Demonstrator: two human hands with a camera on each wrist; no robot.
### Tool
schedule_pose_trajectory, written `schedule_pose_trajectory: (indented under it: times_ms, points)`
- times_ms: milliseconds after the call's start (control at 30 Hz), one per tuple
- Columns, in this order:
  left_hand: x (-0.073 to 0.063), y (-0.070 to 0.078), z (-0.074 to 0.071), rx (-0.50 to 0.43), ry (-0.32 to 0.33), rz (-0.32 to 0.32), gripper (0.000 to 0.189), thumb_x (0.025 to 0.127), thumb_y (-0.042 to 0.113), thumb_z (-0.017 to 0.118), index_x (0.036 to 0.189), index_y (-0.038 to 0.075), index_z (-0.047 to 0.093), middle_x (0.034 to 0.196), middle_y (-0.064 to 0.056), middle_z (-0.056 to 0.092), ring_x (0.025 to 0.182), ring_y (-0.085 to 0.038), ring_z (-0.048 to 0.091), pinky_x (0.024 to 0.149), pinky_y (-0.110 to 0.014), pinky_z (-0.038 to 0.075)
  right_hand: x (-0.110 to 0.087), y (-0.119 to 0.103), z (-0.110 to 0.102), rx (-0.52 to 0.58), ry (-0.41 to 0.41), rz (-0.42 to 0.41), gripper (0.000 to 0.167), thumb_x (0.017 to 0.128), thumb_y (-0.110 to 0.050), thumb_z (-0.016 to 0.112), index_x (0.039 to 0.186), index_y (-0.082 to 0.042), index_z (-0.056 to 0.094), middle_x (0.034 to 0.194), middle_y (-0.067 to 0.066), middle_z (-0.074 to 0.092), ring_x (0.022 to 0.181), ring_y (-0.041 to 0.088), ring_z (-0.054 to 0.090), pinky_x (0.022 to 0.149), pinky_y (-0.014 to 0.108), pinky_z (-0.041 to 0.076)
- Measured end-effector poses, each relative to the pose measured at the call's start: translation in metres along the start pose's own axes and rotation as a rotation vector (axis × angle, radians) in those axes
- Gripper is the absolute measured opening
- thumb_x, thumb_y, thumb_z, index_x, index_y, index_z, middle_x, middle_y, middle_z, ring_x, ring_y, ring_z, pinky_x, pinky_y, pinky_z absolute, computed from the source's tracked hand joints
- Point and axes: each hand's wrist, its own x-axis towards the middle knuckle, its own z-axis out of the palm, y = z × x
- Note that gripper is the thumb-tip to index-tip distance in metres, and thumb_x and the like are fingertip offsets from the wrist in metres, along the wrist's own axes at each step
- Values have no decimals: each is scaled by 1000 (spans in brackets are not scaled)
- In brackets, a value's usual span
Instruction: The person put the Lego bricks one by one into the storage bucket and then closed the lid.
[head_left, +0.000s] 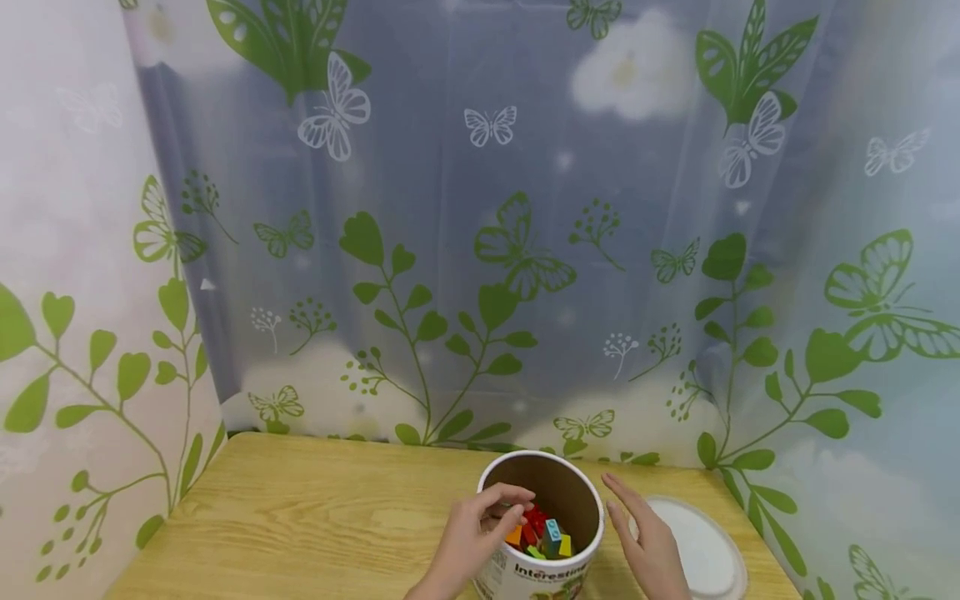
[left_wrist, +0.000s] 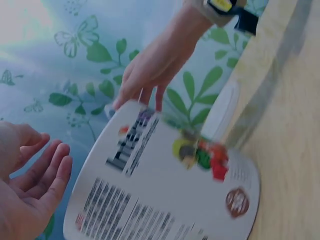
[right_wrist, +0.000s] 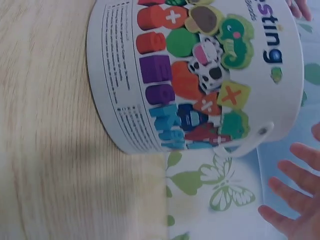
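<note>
A white cylindrical tub (head_left: 551, 579) with printed toy pictures stands on the table, its top uncovered. Inside lie several coloured blocks, among them a light blue block (head_left: 552, 537), a red block (head_left: 534, 523) and a yellow block (head_left: 566, 546). My left hand (head_left: 477, 533) hovers at the tub's left rim, fingers loosely bent; the left wrist view shows nothing in that hand (left_wrist: 37, 180). To the right of the tub is my right hand (head_left: 651, 550), fingers extended and holding nothing. A gap separates this hand (right_wrist: 297, 185) from the tub wall (right_wrist: 200, 75) in the right wrist view.
A round white lid (head_left: 708, 550) lies on the wooden table (head_left: 337, 508) right of the tub, partly behind the right hand. A small white handle (right_wrist: 247, 140) sticks out from the tub's side. Curtains (head_left: 450, 250) with leaves and butterflies enclose the table's back and sides.
</note>
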Motion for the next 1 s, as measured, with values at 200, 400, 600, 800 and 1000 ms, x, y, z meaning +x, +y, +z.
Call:
schedule_pose_trajectory:
  times_ms: [200,400,600,800,1000]
  points:
    - [-4,10,24,-70,-31,-15,20,103,17,60,118,10,72,114,-11,73,88,-10,71,75,-19,58,-2,20,-17,-26,147,65,28,104,-24,60,125,-10,72,116,12,74,102,33,71,83,47,60]
    - [1,22,48,-59,-64,7,21,103,18,60,118,8,71,114,-11,73,91,-10,72,77,-20,58,2,56,-46,-69,127,245,34,103,-25,60,131,-6,68,126,19,69,102,34,71,77,37,61]
    - [15,26,72,-93,-120,-68,22,104,17,59,121,10,71,116,-3,73,101,-16,71,83,-22,59,9,100,-71,-133,59,327,40,101,-18,59,135,3,60,136,30,58,102,41,70,68,38,59]
    - [28,21,97,-62,-146,-93,25,103,15,60,126,11,70,120,0,72,105,-11,70,85,-18,56,14,138,-86,-195,0,374,45,99,-18,57,136,8,56,122,34,63,102,46,68,84,58,55]
    - [32,6,120,20,-166,-83,25,102,17,61,125,11,70,123,-1,71,103,-7,69,82,-18,57,9,168,-89,-261,-50,440,45,97,-16,56,134,10,56,125,33,61,108,50,62,87,58,52]
